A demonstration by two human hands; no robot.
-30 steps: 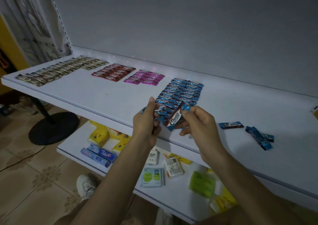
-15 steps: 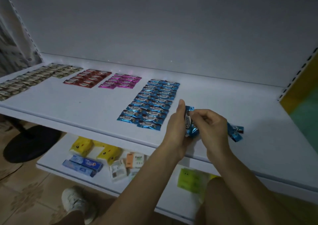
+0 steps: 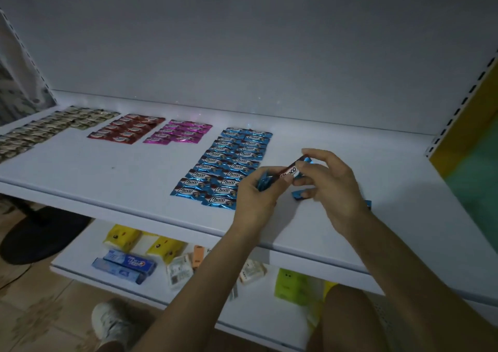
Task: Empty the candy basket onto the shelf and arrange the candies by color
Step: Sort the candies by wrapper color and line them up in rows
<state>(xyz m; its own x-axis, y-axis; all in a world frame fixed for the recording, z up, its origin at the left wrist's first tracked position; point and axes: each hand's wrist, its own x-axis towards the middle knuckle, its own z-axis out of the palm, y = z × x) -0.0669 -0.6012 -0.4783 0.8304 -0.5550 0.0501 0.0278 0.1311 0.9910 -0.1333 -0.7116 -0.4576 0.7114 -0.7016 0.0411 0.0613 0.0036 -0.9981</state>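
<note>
You are filling the blue rows (image 3: 229, 163) on the shelf (image 3: 107, 173). Your left hand (image 3: 254, 200) is clutching spare blue candies (image 3: 264, 183); your right hand (image 3: 334, 190) is pinching one Choco candy (image 3: 290, 172) in its fingers, which probably needs laying flat at the rows' near end.

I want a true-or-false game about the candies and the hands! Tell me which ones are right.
1. The blue candies lie in two columns on the shelf. True.
2. The pink candies lie left of the red candies. False: they lie right of the red ones, between red and blue.
3. The right hand pinches a Choco candy. True.
4. The left hand holds nothing. False: it grips a bunch of blue wrappers.
5. The silvery candies lie at the far right of the shelf. False: they lie at the far left.
</note>
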